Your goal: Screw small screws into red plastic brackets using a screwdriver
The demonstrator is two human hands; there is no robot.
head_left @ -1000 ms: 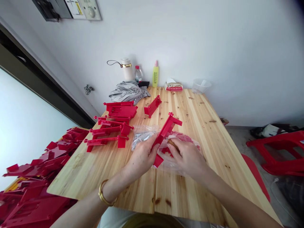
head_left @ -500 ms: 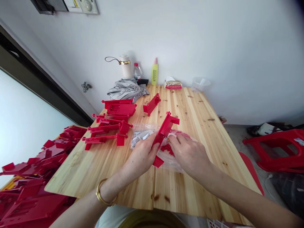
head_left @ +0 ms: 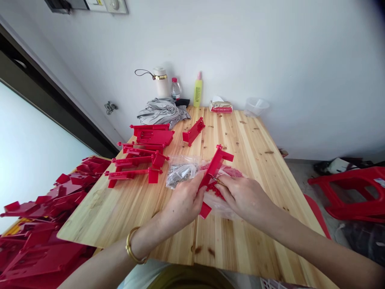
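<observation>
Above the table, my left hand (head_left: 187, 197) is closed around a red plastic bracket (head_left: 212, 165), which it holds tilted. My right hand (head_left: 245, 194) pinches a small metal tool (head_left: 215, 179) with a thin shaft and a brownish end. Its tip meets the bracket's side; my fingers hide most of the tool, so its exact kind does not show. Beneath the hands lie a clear bag of small metal parts (head_left: 180, 174) and a clear bag of small red pieces (head_left: 231, 171), both partly covered by my hands and the bracket.
Several red brackets (head_left: 138, 161) lie at the left of the wooden table (head_left: 264, 224), with one more bracket (head_left: 194, 131) farther back. A pile of red parts (head_left: 45, 241) stands left of the table. Grey cloth (head_left: 162, 112) and bottles line the wall; a red stool (head_left: 351, 192) is at right.
Both hands have shifted slightly right and down with the bracket. The right-hand fingers have changed their grip, showing more of the tool.
</observation>
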